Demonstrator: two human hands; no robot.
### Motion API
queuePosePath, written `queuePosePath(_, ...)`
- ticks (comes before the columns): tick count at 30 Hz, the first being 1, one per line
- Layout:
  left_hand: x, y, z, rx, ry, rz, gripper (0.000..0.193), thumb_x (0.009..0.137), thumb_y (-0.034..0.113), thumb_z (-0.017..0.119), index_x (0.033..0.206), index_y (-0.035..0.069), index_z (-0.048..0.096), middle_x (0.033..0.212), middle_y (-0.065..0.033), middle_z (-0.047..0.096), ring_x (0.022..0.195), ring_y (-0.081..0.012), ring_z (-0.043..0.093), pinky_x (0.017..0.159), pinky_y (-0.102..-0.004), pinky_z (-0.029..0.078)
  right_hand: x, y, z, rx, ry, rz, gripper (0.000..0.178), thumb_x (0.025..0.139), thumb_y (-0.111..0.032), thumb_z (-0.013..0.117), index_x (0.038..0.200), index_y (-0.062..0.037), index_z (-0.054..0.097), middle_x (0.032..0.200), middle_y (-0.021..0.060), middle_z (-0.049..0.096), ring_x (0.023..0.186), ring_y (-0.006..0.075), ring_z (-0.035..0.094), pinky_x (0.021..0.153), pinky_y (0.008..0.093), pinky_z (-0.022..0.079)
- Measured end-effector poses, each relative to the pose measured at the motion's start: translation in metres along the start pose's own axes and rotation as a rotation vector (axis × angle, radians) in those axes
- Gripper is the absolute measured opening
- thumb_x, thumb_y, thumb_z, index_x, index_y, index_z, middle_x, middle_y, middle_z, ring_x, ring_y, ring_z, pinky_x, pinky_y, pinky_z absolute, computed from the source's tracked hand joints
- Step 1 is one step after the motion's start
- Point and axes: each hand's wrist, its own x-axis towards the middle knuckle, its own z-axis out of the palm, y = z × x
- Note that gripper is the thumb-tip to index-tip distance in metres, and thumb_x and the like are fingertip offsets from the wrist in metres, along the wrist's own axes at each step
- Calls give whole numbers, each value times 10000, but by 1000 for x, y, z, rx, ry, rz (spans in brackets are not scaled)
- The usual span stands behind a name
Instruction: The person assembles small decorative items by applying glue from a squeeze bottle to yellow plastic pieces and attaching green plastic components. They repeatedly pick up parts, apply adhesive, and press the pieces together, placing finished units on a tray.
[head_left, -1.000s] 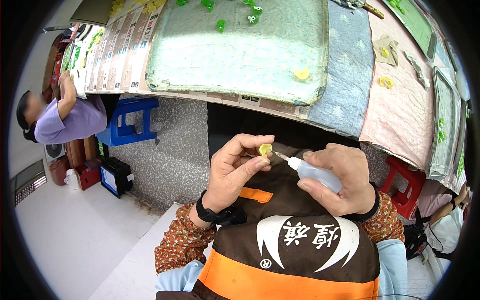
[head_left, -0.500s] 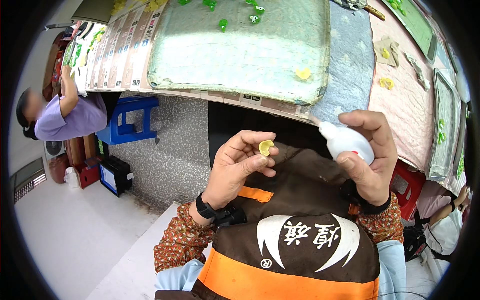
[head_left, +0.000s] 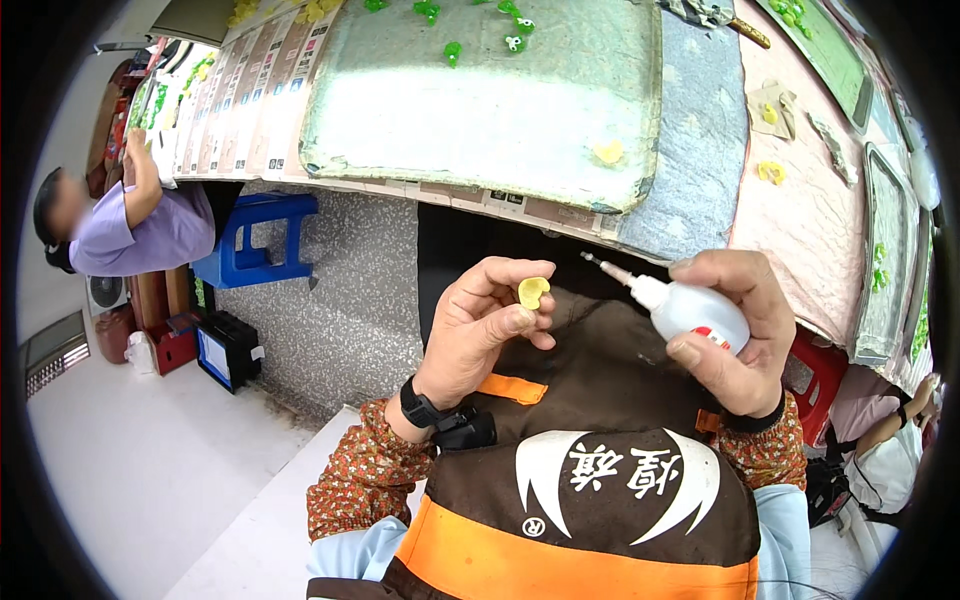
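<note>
Between the thumb and fingers of my left hand [head_left: 490,325] is a small curved yellow piece [head_left: 533,292], held up above my brown apron. My right hand [head_left: 738,325] grips a white squeeze bottle [head_left: 697,312] with a red mark on its side. The bottle lies tilted, its thin nozzle [head_left: 607,267] pointing left toward the yellow piece, with a gap between them. Both hands are in front of the table's near edge. On the tray [head_left: 480,160] above them lies another yellow piece [head_left: 608,152], with several small green pieces [head_left: 453,54] farther back.
A blue-grey cloth [head_left: 695,150] and a pink cloth [head_left: 800,230] cover the table to the right, with yellow pieces [head_left: 770,172] on the pink one. At the left, a person in a purple top [head_left: 150,235] works near a blue stool [head_left: 262,240]. A red stool [head_left: 822,385] stands at right.
The bottle's nozzle has swung down and left, away from the table edge and nearer the yellow piece. My left hand has barely moved, still holding its piece.
</note>
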Motion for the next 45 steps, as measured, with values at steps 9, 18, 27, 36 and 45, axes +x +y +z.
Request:
queuePosePath(9,-1,5,4,225,25,116,381,959,64,679,1307,-46,569,1084,-73,613,988,-136,657,844,-305,618,7,5,17,-192,-146,-275,420,710,-98,842,1071,17,660,904,173,721,592,210,572,526,336,416)
queuePosePath(18,-1,6,3,329,-19,138,367,960,31,662,1307,-49,576,1098,-73,595,1007,-135,653,874,-293,603,10,10,25,-246,-150,-313,399,699,-90,844,1048,0,674,914,161,734,564,253,562,523,359,422)
queuePosePath(27,-1,5,4,300,-44,126,360,955,-15,665,1310,-21,605,1098,-39,584,1019,-97,624,906,-244,557,13,8,26,-300,-159,-290,387,710,-108,842,1045,17,692,855,123,701,603,273,616,547,356,478)
queuePosePath(36,-2,6,4,320,-28,112,368,955,-5,669,1317,-8,607,1100,-39,581,1005,-99,624,897,-243,561,13,7,24,-293,-174,-290,384,708,-111,844,1040,8,692,873,122,707,611,272,620,551,356,481)
queuePosePath(45,-2,3,2,179,-19,45,356,975,50,661,1321,-2,593,1114,-54,623,1017,-108,631,867,-284,598,7,5,11,-182,6,-144,444,785,-87,839,1160,35,633,1095,162,695,888,211,687,777,316,531)
